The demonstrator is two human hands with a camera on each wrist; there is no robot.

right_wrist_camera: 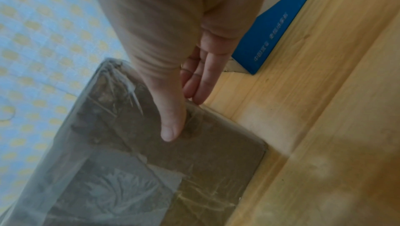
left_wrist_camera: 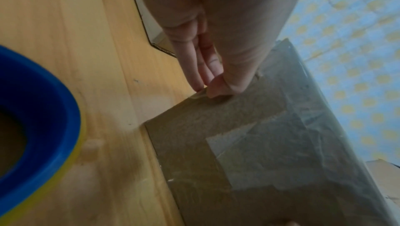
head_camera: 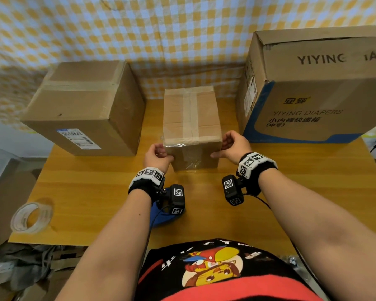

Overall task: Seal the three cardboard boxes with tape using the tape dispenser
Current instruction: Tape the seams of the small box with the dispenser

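A clear tape roll (head_camera: 32,217) lies flat at the bench's (head_camera: 91,187) front left corner, just inside the edge. Behind it, along the left edge toward the back, stands the left box (head_camera: 85,107), flaps closed with tape across its top and a label on its near face; what is in it cannot be seen. Bare bench runs between this box and the front edge.

The left hand (head_camera: 157,157) grips the small box (head_camera: 191,118) at its near left corner, thumb on the near face and fingers (left_wrist_camera: 200,69) down the left side. The small box sits mid-bench, apart from the boxes either side, with narrow strips of bare wood between. Its flaps are closed; tape runs along the top seam and across the near edge, with wrinkled clear tape down the near face. A blue tape dispenser (head_camera: 164,218) lies near the front edge, mostly hidden under the left wrist.

The right hand (head_camera: 233,146) holds the near right corner, thumb (right_wrist_camera: 171,122) flat on the taped near face, fingers along the right side.

The right box (head_camera: 313,88), printed "YIYING DIAPERS", is the tallest, fills the back right corner and reaches the right edge, with its top out of view.
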